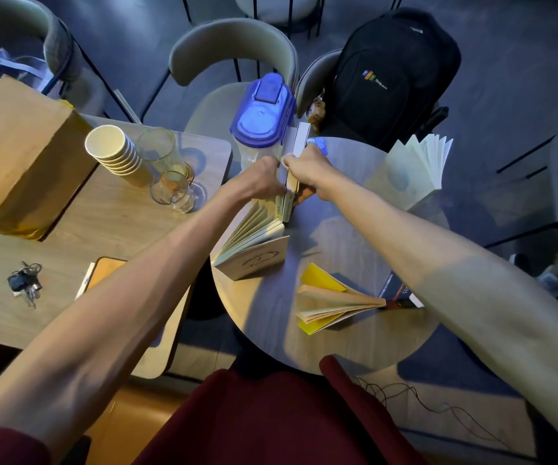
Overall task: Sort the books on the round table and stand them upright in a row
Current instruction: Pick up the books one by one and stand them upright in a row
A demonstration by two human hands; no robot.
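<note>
Yellow-covered paperback [329,302] lies splayed on the near round wooden tabletop [270,317], unsorted. Farther on, left hand [264,177] and right hand [307,166] grip the upright row of books [289,193]; next, steady it, fetch another.

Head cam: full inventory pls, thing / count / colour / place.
round table: 1, grey wood, centre
upright books: a few, pale, far side of the round table, held by both hands
fanned book: 1, cream, standing at the row's near end
yellow book: 1, lying open, near right
pale open book: 1, standing, far right
dark book: 1, right edge, partly hidden
pitcher: 1, clear, blue lid
paper cups: 1 stack, side table
glasses: 2, clear
cardboard box: 1, brown
keys: 1 bunch
backpack: 1, black, on chair
left hand: on the row
right hand: on the row
</note>
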